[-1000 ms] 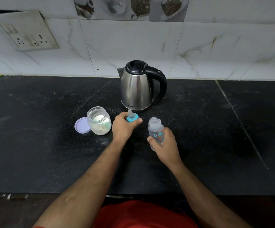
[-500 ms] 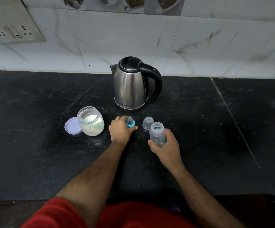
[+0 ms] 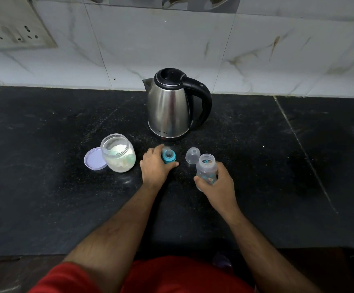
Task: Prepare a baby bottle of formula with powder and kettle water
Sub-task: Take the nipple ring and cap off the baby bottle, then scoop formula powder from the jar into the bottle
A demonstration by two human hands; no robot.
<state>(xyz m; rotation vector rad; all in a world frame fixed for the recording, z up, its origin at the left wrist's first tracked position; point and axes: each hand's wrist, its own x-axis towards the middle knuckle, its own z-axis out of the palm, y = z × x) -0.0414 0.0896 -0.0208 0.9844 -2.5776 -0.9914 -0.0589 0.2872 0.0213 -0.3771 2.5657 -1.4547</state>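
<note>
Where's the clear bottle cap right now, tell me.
In the head view, the clear cap stands on the counter right of centre, between the teal nipple ring and the bottle.

Dim, soft overhead light (edges bowed, blurred).

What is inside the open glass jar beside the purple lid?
The jar holds white powder, heaped below the rim, with a pale green shape against the glass, possibly a scoop. Anything buried in the powder is hidden.

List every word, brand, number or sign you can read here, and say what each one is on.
"MILTON", or close to it: small pale letters low on the front of the steel kettle; tiny, so the reading is uncertain.
Teal print on the baby bottle held by the right hand: a picture pattern, no letters legible.
Powder jar, purple lid, wall socket plate: no text visible.
</note>
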